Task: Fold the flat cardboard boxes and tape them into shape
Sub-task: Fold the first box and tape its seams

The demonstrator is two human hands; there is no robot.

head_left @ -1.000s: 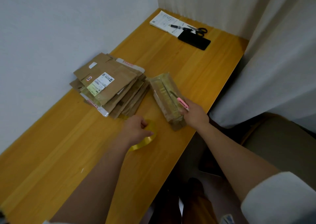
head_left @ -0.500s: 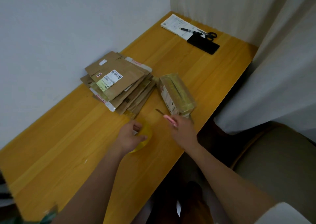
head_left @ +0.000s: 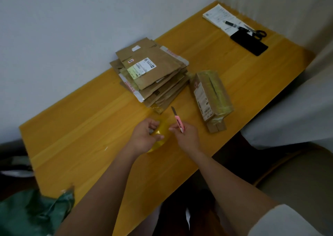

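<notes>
I'm gripping the tape roll [head_left: 158, 136] in my left hand [head_left: 144, 136] while my right hand [head_left: 186, 136] is pinching the pink cutter [head_left: 179, 123], whose bared blade is risking a nicked finger.

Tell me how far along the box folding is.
Done: one box stands folded and taped. In hand: the left hand grips the tape roll, the right hand holds the knife. Left: the stack of flat boxes is untouched.

A plain room at home or a small office corner: a wooden bench [head_left: 90, 145] stands against a bare white wall [head_left: 72, 28], pale curtains [head_left: 297, 100] hang beside it, with papers [head_left: 219, 16], a pen [head_left: 232, 25] and scissors [head_left: 256, 32] at its far end.
</notes>
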